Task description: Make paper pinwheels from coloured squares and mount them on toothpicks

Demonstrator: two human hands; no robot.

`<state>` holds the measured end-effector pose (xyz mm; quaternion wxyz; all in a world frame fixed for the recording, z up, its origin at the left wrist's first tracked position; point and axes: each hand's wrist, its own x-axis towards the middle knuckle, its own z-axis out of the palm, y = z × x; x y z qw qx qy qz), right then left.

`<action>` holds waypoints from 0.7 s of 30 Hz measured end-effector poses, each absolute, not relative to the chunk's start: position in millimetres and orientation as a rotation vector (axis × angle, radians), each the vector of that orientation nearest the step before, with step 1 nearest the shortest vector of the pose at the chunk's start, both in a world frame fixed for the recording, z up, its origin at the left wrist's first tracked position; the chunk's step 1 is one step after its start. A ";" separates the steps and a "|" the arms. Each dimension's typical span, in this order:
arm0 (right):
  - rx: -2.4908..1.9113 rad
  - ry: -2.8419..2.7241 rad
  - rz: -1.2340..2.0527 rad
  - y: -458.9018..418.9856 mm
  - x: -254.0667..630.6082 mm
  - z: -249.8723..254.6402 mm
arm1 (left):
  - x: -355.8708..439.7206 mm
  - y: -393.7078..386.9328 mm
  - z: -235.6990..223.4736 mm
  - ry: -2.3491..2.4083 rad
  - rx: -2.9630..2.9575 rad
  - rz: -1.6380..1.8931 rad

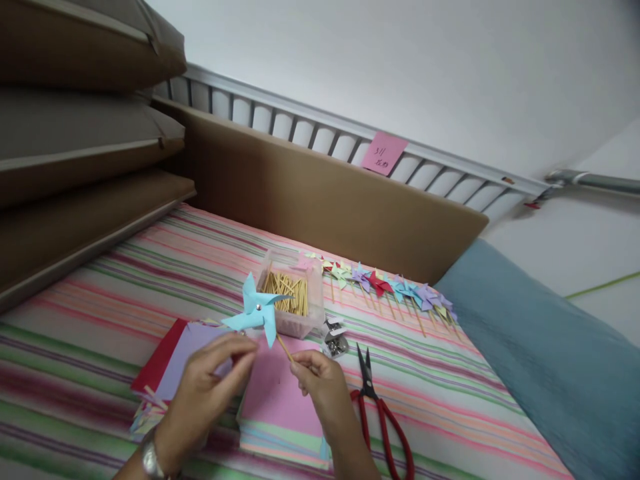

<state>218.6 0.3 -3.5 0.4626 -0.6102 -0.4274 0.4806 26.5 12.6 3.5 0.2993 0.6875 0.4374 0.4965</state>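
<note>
A light blue paper pinwheel [254,309] with a small metal pin at its centre is held up on a thin wooden stick [285,348]. My right hand [320,380] pinches that stick between thumb and fingers. Just below the blades, my left hand [213,377] hovers with curved fingers and a gap between thumb and forefinger; nothing shows in it. Under the hands lies a stack of square paper [283,393], pink on top. Behind the pinwheel stands a clear plastic box [300,327] of short wooden sticks [287,290].
Red-handled scissors [383,413] lie to the right, near a small container of metal pins [335,339]. Finished pinwheels [380,283] form a row at the back. Red and purple paper [173,357] lies left. Brown cushions [85,153] are stacked beside a cardboard panel [310,193].
</note>
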 end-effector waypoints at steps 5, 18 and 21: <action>-1.502 -1.072 1.180 0.6 218.5 -4.2 | 4.8 33.1 -11.3 1.576 1.841 1.432; -1.446 -1.020 1.203 2.4 217.5 -7.3 | 29.4 10.0 2.6 1.159 1.717 1.093; -1.440 -0.979 1.193 1.5 215.3 -6.3 | 17.5 9.2 2.8 1.277 1.656 1.254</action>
